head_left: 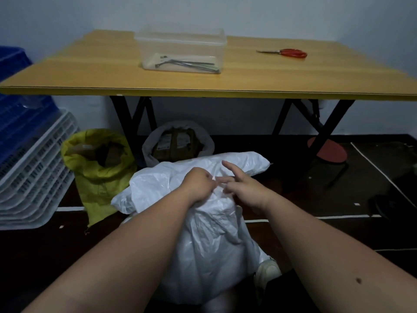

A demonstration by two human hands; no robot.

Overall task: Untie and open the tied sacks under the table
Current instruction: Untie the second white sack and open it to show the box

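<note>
A white plastic sack (209, 240) stands on the dark floor in front of the table, its gathered neck up between my hands. My left hand (199, 182) is curled and pinches the bunched plastic at the neck. My right hand (242, 185) touches the same spot from the right, its lower fingers curled at the knot and its index finger stretched out above. A yellow sack (99, 177) sits open at the left with dark contents showing. Behind the white sack a grey sack (178, 141) stands open under the table.
The wooden table (203, 86) on black legs carries a clear plastic box (182, 48) and red-handled scissors (291, 53). Stacked white and blue crates (29, 168) fill the left. A red stool (327, 152) stands under the table at the right.
</note>
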